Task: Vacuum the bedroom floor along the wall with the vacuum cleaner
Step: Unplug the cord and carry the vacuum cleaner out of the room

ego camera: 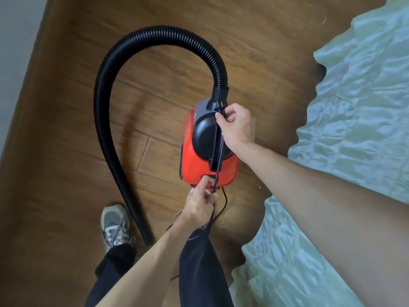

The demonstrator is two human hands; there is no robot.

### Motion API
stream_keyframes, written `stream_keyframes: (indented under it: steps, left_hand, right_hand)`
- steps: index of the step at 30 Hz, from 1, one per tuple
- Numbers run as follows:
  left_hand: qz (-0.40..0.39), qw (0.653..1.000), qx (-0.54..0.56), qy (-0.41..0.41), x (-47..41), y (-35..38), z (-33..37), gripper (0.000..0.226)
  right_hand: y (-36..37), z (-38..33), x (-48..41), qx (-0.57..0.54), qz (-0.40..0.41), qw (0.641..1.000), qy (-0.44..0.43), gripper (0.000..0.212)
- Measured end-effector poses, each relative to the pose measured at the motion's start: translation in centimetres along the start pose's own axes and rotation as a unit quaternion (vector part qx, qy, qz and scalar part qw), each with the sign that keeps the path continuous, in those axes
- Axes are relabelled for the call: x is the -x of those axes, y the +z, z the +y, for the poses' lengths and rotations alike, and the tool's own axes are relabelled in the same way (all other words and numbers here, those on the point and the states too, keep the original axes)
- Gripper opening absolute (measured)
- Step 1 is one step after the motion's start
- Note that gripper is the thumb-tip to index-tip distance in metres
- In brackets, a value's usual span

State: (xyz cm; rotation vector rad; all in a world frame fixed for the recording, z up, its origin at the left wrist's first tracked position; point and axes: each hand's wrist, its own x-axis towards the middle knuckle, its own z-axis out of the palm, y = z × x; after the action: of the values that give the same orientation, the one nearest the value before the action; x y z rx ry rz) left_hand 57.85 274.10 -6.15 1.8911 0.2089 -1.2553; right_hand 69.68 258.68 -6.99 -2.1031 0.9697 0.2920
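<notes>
The vacuum cleaner (208, 147), a small canister with a glossy red plastic body and a domed black top, is seen low over the floor (66, 151) in the strip between the wall (13, 41) and the bed, just ahead of the feet; whether it rests fully on the boards cannot be told. Its power cord (218, 156), thin, black and smooth, is stretched taut along the top of the casing between the two hands. The plug (219, 105), with two metal pins showing, is pinched by thumb and fingers of the right hand (234, 125) near the hose socket. The cord is gripped by the curled fingers of the left hand (199, 202) at the rear, where one finger is pushed into a dark recess, probably to free or guide the cord. Since the plug is held and not in a socket, suction is judged not yet started. The ribbed, flexible black hose (106, 85) is left arched in a wide loop, its smooth tube end (147, 238) lying beside a grey laced trainer (115, 222). The floor is laid with brown wood-grain planks; the bed is draped in a pale, shiny, crumpled bedcover (354, 107).
</notes>
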Motion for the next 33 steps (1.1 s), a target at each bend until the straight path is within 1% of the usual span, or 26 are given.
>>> stream_keyframes:
  steps: [4, 7, 9, 13, 21, 23, 26, 28, 31, 33]
  left_hand:
    - [0.006, 1.0, 0.007, -0.011, -1.3, 0.8, -0.2, 0.018]
    - [0.016, 1.0, 0.004, -0.001, -1.8, 1.1, -0.2, 0.02]
    - [0.028, 1.0, 0.01, 0.01, -2.0, 1.0, -0.3, 0.023]
    - [0.04, 0.999, 0.018, 0.02, -2.5, 0.6, -0.9, 0.026]
    - [0.036, 0.998, 0.003, 0.042, -3.1, 1.1, -1.1, 0.02]
    - [0.04, 0.999, 0.006, 0.036, -3.1, 1.2, -1.2, 0.021]
    - [0.042, 0.999, 0.007, 0.032, -3.3, 1.3, -1.3, 0.028]
    - [0.047, 0.998, 0.006, 0.033, -3.2, 1.2, -1.4, 0.026]
    - [0.042, 0.999, 0.009, 0.031, -3.1, 0.8, -1.4, 0.017]
    - [0.029, 0.998, 0.008, 0.046, -3.0, 0.5, -1.5, 0.017]
  right_hand:
    - [1.2, 0.5, 0.0, 0.017, 0.041, 0.999, -0.023, 0.013]
    - [1.9, 0.6, -0.1, -0.002, 0.075, 0.996, -0.037, 0.013]
    - [1.9, 0.5, -0.6, -0.006, 0.084, 0.996, -0.036, 0.014]
    - [1.9, 0.5, -1.3, -0.011, 0.069, 0.997, -0.03, 0.015]
    - [1.8, 1.8, -0.4, -0.04, 0.042, 0.998, 0.003, 0.014]
    - [2.0, 2.4, 0.5, -0.049, 0.034, 0.998, 0.015, 0.021]
    - [2.3, 3.3, 2.0, -0.075, 0.023, 0.996, 0.04, 0.039]
    - [2.5, 3.7, 2.9, -0.093, 0.008, 0.994, 0.052, 0.046]
    - [3.4, 3.7, 3.9, -0.102, -0.002, 0.994, 0.042, 0.047]
    - [4.0, 3.4, 4.1, -0.1, 0.019, 0.995, 0.022, 0.043]
